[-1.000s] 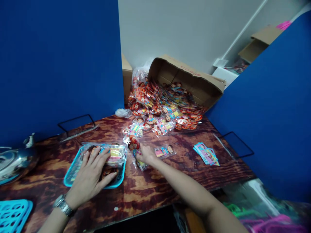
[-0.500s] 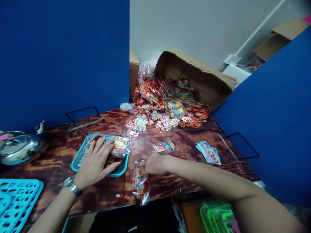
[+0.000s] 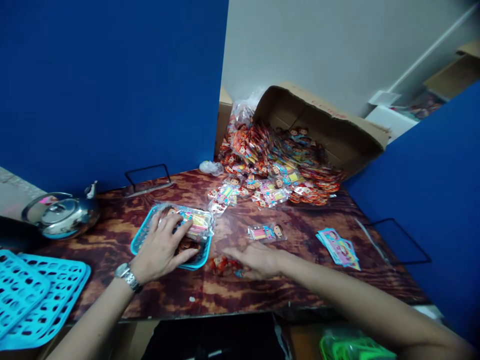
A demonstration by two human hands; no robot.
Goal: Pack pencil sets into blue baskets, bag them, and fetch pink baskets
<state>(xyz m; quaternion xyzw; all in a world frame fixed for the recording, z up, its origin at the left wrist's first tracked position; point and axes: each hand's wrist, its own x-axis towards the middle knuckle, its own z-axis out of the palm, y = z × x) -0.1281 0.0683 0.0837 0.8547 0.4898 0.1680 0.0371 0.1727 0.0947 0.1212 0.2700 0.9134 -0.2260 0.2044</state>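
My left hand (image 3: pixel 162 246) lies flat with spread fingers on a stack of clear-wrapped cartoon packets (image 3: pixel 196 223) inside a small teal tray (image 3: pixel 139 241). My right hand (image 3: pixel 256 259) rests palm down on the brown table, its fingers over a red packet (image 3: pixel 220 264) just right of the tray. Whether the fingers grip it is unclear. A single packet (image 3: pixel 266 232) lies just beyond the right hand. A big pile of the same packets (image 3: pixel 275 168) spills from a tipped cardboard box (image 3: pixel 330 127) at the back.
A steel kettle (image 3: pixel 62 216) stands at the left. Teal perforated baskets (image 3: pixel 33 295) sit at the near left, a green basket (image 3: pixel 348 347) below the table's front edge. A stack of cards (image 3: pixel 338 247) lies right. Blue partitions (image 3: pixel 105 85) wall both sides.
My right hand drew the red packet from near the tray's far corner toward me, then set it flat beside the tray's near corner. The left hand stayed on the tray's stack.
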